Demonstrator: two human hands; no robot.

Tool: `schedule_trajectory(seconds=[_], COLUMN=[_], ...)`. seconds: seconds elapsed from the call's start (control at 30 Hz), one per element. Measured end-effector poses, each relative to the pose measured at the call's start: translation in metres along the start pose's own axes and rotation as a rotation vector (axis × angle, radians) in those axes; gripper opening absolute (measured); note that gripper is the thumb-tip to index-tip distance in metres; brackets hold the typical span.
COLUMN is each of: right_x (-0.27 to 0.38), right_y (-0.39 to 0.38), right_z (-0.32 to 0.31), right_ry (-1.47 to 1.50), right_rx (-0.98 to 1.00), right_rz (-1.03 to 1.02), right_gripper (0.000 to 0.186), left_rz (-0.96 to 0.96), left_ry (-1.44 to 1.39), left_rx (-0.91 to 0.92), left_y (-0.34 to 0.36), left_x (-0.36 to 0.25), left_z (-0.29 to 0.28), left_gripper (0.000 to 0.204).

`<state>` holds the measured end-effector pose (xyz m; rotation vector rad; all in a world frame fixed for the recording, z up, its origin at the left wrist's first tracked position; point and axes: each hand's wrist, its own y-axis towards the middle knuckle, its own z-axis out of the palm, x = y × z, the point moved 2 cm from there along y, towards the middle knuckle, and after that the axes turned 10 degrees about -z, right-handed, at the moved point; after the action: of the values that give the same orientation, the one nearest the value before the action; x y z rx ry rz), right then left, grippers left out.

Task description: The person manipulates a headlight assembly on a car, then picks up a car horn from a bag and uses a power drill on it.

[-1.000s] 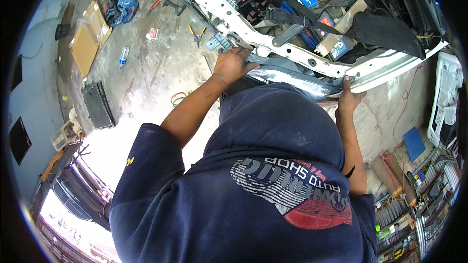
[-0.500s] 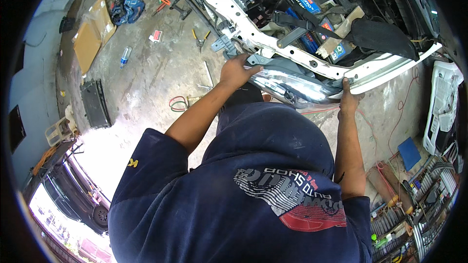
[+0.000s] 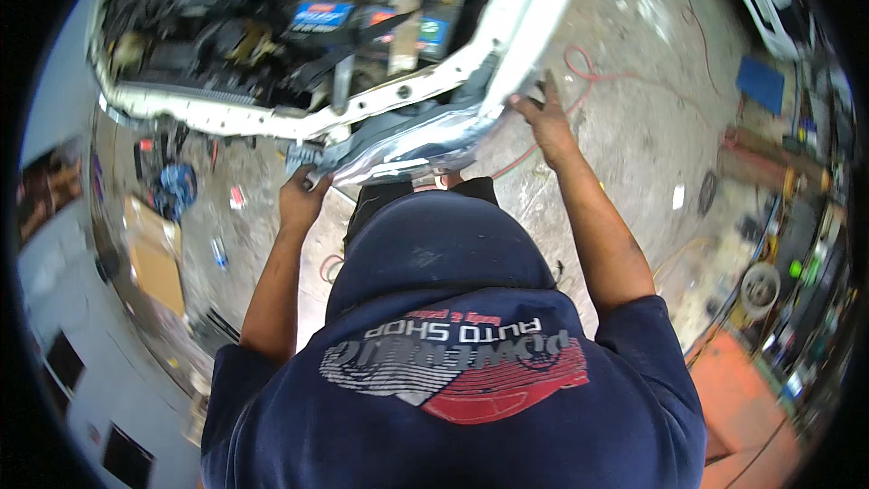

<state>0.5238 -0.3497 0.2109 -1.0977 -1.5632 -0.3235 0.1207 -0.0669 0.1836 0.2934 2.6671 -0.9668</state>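
we look down over a navy shirt (image 3: 434, 244) at two bare hands working on the front corner of a car. the left hand (image 3: 300, 201) grasps one end of a long, shiny headlight (image 3: 412, 145), which lies between the two hands, slanting up and away from the left one toward the right, along a white front frame (image 3: 208, 116). the right hand (image 3: 545, 129) is spread, its thumb by the headlight's other end and a white body strip (image 3: 541, 23); we cannot tell whether it presses on either. ahead of the hands, we find a wooden strip (image 3: 405, 52) beside a blue battery (image 3: 321, 16). just right of the right hand, a red hose (image 3: 595, 75) loops. well left of the left hand lie brown cardboard (image 3: 156, 272) and a clear bottle (image 3: 220, 252).
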Motion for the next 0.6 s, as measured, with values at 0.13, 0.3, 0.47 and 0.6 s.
schedule_trajectory(seconds=[0.13, 0.3, 0.47, 0.6], right_x=[-0.049, -0.15, -0.231, -0.274], right_y=[-0.031, -0.083, -0.122, -0.133], right_z=[-0.026, -0.038, -0.022, 0.004], right_ry=[0.055, 0.019, 0.208, 0.326], right_rx=[-0.042, -0.146, -0.178, -0.249], right_rz=[0.111, 0.352, 0.583, 0.617], right_gripper=[0.098, 0.076, 0.068, 0.051], left_rz=[0.255, 0.526, 0.819, 0.843], left_ry=[0.194, 0.353, 0.417, 0.509], left_rx=[-0.02, 0.097, 0.119, 0.114], left_y=[-0.006, -0.032, -0.036, -0.045], left_x=[-0.059, -0.176, -0.276, -0.344], left_z=[-0.021, -0.019, 0.013, 0.039], left_gripper=[0.053, 0.049, 0.052, 0.06])
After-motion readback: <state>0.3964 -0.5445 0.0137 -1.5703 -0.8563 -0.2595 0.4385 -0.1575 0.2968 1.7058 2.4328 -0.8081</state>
